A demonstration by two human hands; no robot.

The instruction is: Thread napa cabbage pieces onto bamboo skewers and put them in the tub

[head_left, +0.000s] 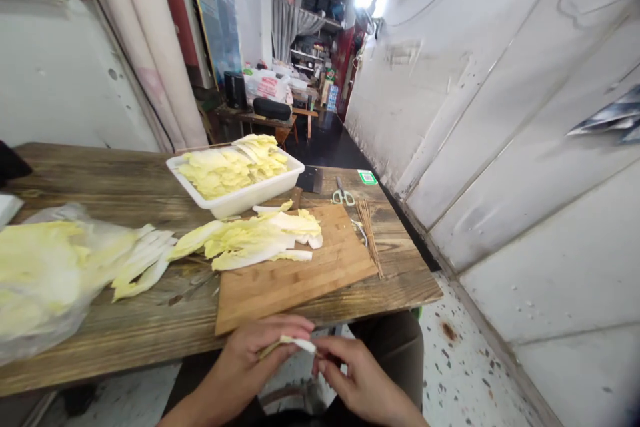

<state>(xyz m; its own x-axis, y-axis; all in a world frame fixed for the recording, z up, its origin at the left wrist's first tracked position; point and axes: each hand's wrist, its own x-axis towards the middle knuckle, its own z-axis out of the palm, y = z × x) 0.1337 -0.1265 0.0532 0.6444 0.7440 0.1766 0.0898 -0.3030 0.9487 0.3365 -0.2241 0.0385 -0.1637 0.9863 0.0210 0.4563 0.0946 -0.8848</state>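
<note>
In front of the table edge, above my lap, my left hand (267, 347) is closed around a narrow strip of napa cabbage leaf (301, 343), its white stem end pointing right. My right hand (353, 370) meets that white end with fingers pinched together; what lies between them is too small and hidden to make out. Just beyond both hands lies a wooden cutting board (295, 287), bearing a loose pile of cabbage leaves (260, 240). Behind it stands a white plastic tub (250, 187) heaped with yellow cabbage leaves (233, 167).
Thin brown sticks (369, 237) lie in a bundle right of the board, near scissors (343, 195) and a curved-handled tool (360, 231). More cabbage sits in a clear plastic bag (83, 307) at left. A green-bordered code card (367, 177) marks the far right corner, beside a white wall (500, 180).
</note>
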